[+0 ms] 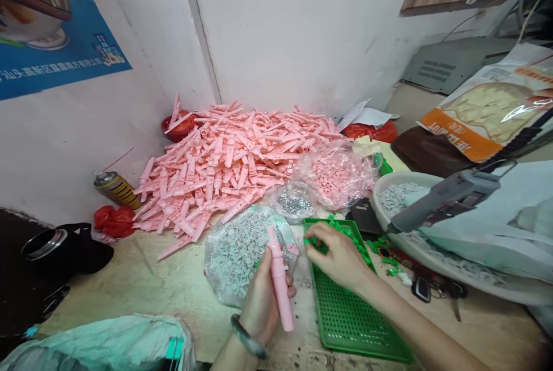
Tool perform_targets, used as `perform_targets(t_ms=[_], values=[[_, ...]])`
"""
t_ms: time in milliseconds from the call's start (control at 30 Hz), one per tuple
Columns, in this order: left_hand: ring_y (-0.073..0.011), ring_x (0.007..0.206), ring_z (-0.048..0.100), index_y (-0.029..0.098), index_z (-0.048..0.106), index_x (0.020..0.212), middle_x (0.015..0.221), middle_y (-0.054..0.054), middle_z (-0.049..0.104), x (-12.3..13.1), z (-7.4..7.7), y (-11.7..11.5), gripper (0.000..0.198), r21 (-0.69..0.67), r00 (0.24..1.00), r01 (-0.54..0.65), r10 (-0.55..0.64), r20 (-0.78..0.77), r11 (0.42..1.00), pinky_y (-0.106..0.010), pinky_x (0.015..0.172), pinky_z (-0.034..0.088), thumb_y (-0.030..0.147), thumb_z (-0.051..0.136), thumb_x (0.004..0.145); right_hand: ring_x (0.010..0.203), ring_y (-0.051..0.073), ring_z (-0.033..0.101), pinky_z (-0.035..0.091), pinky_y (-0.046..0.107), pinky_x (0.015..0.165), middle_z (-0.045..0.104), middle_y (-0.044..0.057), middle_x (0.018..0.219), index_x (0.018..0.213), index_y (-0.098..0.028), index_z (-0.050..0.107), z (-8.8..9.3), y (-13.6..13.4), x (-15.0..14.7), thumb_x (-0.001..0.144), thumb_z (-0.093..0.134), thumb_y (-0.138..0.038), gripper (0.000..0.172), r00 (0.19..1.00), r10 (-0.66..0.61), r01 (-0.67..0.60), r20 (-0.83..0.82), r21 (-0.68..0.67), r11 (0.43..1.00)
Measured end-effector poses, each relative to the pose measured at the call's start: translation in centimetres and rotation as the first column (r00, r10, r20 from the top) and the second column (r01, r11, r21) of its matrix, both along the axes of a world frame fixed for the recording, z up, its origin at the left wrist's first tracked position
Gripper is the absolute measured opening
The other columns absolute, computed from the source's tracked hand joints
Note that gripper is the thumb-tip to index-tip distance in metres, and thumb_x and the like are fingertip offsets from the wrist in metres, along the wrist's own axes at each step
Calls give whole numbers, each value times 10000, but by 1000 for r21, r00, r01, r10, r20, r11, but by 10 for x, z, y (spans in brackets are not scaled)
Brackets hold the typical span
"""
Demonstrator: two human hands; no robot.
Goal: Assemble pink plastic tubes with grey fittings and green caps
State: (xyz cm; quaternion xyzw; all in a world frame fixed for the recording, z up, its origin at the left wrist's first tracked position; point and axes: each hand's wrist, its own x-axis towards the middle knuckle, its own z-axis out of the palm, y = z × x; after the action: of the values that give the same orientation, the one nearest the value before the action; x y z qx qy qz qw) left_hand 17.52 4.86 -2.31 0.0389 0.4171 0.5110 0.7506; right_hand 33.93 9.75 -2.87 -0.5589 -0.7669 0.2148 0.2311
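A pink plastic tube (pixel 281 286) is gripped in my left hand (pixel 262 296), tilted with its narrow end up. Behind that hand lies a clear bag of small whitish parts (pixel 235 247). My right hand (pixel 330 250) is at the upper left of a green perforated tray (pixel 352 313), fingers curled together over small green pieces (pixel 354 238). Whatever lies between those fingertips is too small to make out. A large heap of pink tubes (pixel 228 158) rises behind both hands.
A bag of small pink parts (pixel 337 175) and a bag of metal screws (pixel 296 201) lie behind the tray. At right, a grey electric screwdriver (pixel 449 201) hangs over a basin (pixel 488 287); keys (pixel 421 288) lie nearby. Left are a spray can (pixel 116 188) and a black container (pixel 45 247).
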Motion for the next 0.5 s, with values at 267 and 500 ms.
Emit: perform_targets(t_ms=[267, 500], values=[[-150, 736, 582, 139, 616, 995, 851, -41, 632, 17, -18, -2, 449, 110, 987, -28, 45, -155, 994, -273, 696, 452, 537, 664, 793, 930, 202, 625, 556, 304, 756, 602, 81, 1006, 1187, -265, 660, -24, -66, -37, 959, 443, -235, 317, 816, 7, 11, -578, 28, 1000], [-116, 593, 482, 169, 586, 940, 685, 33, 519, 12, -9, -4, 446, 146, 962, 36, 6, -273, 989, -247, 581, 402, 561, 691, 755, 932, 231, 633, 518, 372, 834, 688, 67, 956, 1055, -263, 694, -32, -64, -37, 949, 506, -260, 216, 830, -106, 172, -547, 71, 983]])
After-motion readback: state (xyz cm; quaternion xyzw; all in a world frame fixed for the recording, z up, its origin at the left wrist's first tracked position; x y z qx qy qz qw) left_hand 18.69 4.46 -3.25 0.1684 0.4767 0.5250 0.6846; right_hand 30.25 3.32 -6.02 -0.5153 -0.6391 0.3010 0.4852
